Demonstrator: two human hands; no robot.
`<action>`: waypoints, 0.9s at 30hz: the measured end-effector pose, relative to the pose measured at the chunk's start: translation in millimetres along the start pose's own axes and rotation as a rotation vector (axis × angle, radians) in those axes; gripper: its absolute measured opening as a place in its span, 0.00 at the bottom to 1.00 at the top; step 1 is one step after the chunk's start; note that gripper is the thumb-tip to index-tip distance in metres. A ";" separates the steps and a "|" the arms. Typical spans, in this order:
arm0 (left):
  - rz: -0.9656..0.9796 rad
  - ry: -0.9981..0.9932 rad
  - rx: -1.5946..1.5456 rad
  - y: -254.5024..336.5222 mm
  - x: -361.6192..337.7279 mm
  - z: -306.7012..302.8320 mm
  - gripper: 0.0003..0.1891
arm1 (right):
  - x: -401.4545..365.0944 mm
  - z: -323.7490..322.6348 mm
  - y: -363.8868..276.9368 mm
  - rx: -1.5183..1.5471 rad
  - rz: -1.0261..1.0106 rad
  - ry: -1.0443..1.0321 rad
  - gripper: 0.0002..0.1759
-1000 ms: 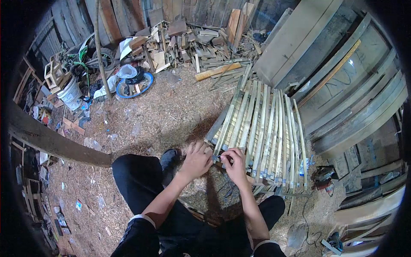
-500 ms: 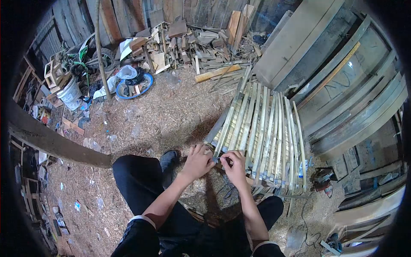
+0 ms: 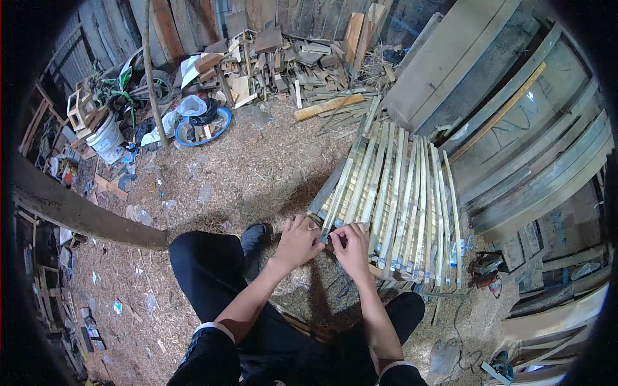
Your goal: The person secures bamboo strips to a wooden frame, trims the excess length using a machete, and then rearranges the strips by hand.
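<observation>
A row of long pale wooden slats (image 3: 388, 186) lies side by side in front of me, their near ends toward my lap. My left hand (image 3: 299, 242) is at the near left corner of the row, fingers curled and thumb pointing at the slat ends. Close beside it, my right hand (image 3: 351, 249) is closed in a pinch by the end of one slat. Between the two hands is a small bluish-grey spot; what the fingertips hold is too small to make out.
Scrap wood (image 3: 283, 64) is heaped along the back wall. A blue basin (image 3: 217, 136) and a white bucket (image 3: 106, 143) stand at left, near a wooden post (image 3: 90, 215). Boards (image 3: 450, 64) lean at right. A power tool (image 3: 486, 270) lies beside the slats.
My right hand's fingers have drawn slightly closer together and turned a little. My left hand stays in place. The view has shifted very slightly.
</observation>
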State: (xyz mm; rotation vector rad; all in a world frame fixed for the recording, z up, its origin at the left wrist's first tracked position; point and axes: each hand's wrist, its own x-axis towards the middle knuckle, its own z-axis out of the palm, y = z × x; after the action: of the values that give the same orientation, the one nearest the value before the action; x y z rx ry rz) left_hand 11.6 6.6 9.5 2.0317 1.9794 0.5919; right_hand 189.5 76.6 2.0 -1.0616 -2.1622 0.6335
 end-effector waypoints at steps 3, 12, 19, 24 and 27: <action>0.000 0.002 -0.022 0.5 0.1 0.7 0.16 | 0.0 -2.5 -4.1 -0.003 0.006 0.015 0.08; -0.016 -0.007 0.003 -1.7 1.0 2.9 0.17 | -1.0 1.4 -0.3 -0.027 -0.032 0.048 0.08; 0.003 -0.026 -0.009 -1.6 0.8 1.9 0.17 | -3.1 8.6 0.8 -0.080 -0.025 0.068 0.08; -0.028 -0.075 -0.023 2.3 1.6 -2.2 0.17 | -5.5 9.9 2.0 -0.071 -0.002 0.074 0.08; -0.032 -0.048 0.024 2.7 0.7 -0.4 0.17 | -4.6 10.6 2.6 -0.060 -0.022 0.084 0.08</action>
State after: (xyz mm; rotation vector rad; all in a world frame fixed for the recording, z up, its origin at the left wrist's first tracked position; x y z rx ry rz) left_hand 13.8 7.1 11.1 2.0045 1.9972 0.5095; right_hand 185.4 72.8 -8.5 -1.0749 -2.1291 0.5072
